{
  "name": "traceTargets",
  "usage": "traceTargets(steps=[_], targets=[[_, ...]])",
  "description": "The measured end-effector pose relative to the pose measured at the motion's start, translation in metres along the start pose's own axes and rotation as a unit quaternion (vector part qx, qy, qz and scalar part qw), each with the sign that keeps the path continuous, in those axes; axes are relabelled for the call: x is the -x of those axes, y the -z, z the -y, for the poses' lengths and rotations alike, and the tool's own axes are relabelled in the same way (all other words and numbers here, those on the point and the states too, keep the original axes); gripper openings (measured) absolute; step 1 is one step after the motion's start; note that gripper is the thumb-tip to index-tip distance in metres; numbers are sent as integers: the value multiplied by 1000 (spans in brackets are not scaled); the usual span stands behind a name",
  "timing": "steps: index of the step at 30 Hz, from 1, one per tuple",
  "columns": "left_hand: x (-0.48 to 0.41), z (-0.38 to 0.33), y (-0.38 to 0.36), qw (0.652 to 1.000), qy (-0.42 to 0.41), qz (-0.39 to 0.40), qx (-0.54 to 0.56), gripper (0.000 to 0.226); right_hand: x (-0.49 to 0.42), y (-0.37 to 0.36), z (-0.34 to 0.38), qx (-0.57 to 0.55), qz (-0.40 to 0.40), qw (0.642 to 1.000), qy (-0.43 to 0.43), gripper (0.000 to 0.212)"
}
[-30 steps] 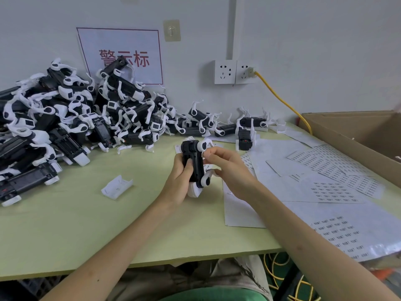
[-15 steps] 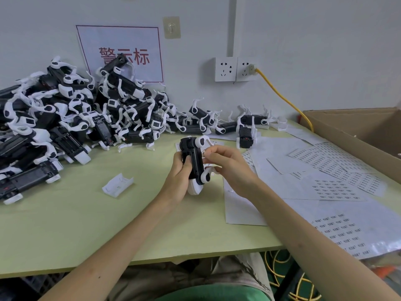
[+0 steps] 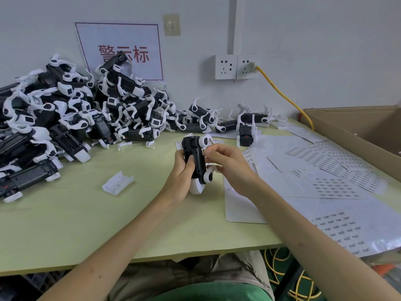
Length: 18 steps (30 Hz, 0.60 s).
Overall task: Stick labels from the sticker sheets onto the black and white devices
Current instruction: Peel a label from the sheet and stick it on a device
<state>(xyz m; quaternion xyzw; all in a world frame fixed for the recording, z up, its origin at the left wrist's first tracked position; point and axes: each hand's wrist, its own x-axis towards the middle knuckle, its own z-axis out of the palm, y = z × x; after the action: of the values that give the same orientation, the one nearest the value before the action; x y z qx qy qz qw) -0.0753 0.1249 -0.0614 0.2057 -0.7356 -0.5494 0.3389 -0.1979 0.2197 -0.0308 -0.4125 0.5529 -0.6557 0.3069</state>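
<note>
The left hand [image 3: 180, 177] is gripping 1 black and white device [image 3: 196, 157] upright between both hands, fingers curled round its body and thumb on its face. The right hand [image 3: 230, 164] is pinching what looks like a small label [image 3: 203, 151] against the device's right edge. For a clean result, the left grip should probably be steadying the body while the fingertips are pressing the label flat from 1 end. Sticker sheets [image 3: 334, 185] are lying right of the right hand. Beyond them an open cardboard box [image 3: 351, 135] is standing, its contents hidden.
</note>
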Motion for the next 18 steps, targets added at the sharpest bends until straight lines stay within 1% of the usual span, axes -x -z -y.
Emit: traceTargets(steps=[8, 10, 14, 18], targets=[[-1, 0, -1, 1000, -5, -3, -15, 9, -1, 1, -3, -3, 0, 1000, 9, 20], [-1, 0, -1, 1000, -6, -1, -17, 12, 0, 0, -3, -6, -4, 1000, 11, 20], [0, 0, -1, 1000, -7, 5, -23, 17, 0, 0, -4, -5, -14, 1000, 14, 22], [0, -1, -2, 1000, -11, 10, -26, 16, 0, -1, -5, 7, -25, 999, 25, 27]])
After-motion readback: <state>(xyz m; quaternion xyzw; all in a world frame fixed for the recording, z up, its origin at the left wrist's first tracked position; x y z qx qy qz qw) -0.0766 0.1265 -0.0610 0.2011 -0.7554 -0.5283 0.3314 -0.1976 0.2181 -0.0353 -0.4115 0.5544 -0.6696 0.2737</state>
